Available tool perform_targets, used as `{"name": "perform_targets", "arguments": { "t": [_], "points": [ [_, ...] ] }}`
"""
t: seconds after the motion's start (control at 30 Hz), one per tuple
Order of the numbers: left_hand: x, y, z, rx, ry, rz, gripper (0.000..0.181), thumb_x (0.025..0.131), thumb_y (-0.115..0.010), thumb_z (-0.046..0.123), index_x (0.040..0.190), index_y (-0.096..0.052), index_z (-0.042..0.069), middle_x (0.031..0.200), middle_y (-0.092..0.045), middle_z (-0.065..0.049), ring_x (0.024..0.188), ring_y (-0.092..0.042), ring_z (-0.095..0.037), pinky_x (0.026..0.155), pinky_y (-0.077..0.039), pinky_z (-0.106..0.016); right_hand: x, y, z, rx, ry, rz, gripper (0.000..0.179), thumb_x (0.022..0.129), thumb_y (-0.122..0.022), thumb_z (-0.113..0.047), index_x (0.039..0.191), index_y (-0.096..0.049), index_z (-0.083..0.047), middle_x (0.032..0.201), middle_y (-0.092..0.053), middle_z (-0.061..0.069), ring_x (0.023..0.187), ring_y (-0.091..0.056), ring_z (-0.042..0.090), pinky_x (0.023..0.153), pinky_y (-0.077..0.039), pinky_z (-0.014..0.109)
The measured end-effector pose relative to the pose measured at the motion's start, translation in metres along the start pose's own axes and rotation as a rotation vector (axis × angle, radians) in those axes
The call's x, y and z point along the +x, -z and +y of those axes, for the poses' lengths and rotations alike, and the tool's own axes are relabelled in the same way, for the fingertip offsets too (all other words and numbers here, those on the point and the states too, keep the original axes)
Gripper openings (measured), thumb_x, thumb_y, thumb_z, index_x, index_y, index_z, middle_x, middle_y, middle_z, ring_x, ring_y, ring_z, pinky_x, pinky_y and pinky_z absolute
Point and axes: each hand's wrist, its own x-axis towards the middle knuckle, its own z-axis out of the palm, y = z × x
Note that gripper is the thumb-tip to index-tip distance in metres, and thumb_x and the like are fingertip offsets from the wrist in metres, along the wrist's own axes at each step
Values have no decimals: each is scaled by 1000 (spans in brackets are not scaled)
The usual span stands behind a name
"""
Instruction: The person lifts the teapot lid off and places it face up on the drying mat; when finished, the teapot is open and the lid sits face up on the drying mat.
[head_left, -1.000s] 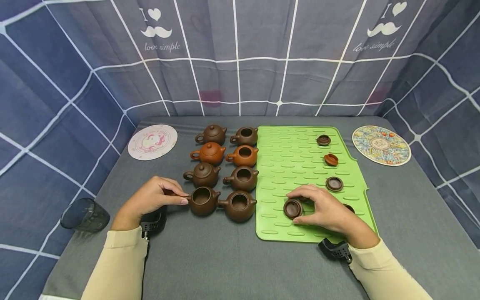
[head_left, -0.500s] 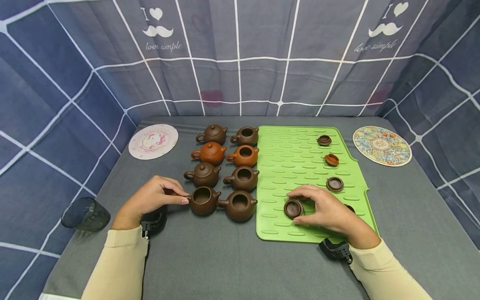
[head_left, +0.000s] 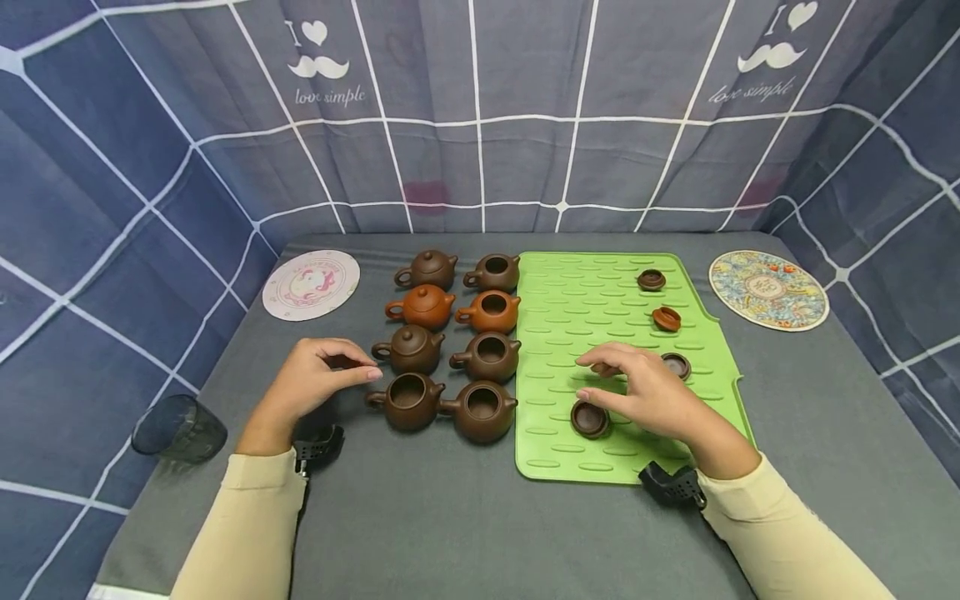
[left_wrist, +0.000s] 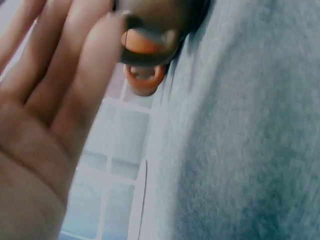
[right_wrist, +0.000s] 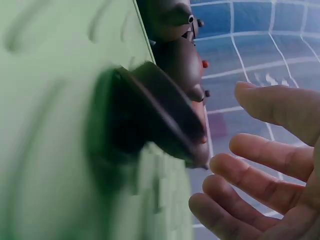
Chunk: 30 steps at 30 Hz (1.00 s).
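Note:
My left hand hovers just left of an open brown teapot, its fingers apart from the handle. In the left wrist view those fingers look nearly straight. My right hand is held over the green mat, behind a brown teapot lid lying hollow side up. The right wrist view has this lid resting on the mat, clear of the loosely bent fingers. Another open brown teapot stands between the first one and the mat.
Behind are lidded teapots in the left column and lidless ones in the right. Further lids lie along the mat's right side. A pink-white disc, a patterned disc and a dark glass flank them.
My left hand has let go of the front teapot's handle and drawn up and back. My right hand has released the front lid and lifted away from it.

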Motion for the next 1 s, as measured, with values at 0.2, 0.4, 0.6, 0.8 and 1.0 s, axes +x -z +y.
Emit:
{"name": "perform_targets", "arguments": {
  "t": [0.2,0.4,0.6,0.8,1.0],
  "points": [
    [15,-5,-5,90,-30,237,17,81,-89,-5,96,-81,-3,93,-77,-11,82,-71,-13,77,-58,-33,42,7,-16,-108,98,-39,35,93,-84,-23,122,-74,-6,118,-71,7,100,-68,27,87,-55,48],
    [31,0,-44,48,-7,148,33,85,-89,0,115,-79,-4,108,-77,-14,94,-74,-34,83,-59,-33,97,-6,-37,-137,161,-144,38,97,-81,-26,125,-72,-2,122,-69,9,109,-66,28,95,-51,46],
    [33,2,-52,79,44,93,36,86,-92,15,118,-81,2,108,-78,-6,98,-74,-26,81,-55,-19,148,-27,-53,-169,225,-234,37,98,-80,-25,125,-73,-1,122,-68,11,115,-63,28,101,-48,43],
    [31,0,-55,160,3,69,26,87,-91,17,110,-85,7,106,-78,-2,101,-71,-15,85,-51,-17,182,-44,-71,-193,255,-336,41,100,-77,-27,133,-71,-3,128,-66,9,119,-62,26,105,-45,39],
    [25,-6,-58,149,-39,67,15,90,-86,11,105,-86,11,103,-78,-1,95,-71,-11,81,-52,-18,203,-66,-90,-247,249,-478,43,105,-70,-28,144,-66,-10,142,-63,4,136,-52,23,114,-38,37]
  ]
}}
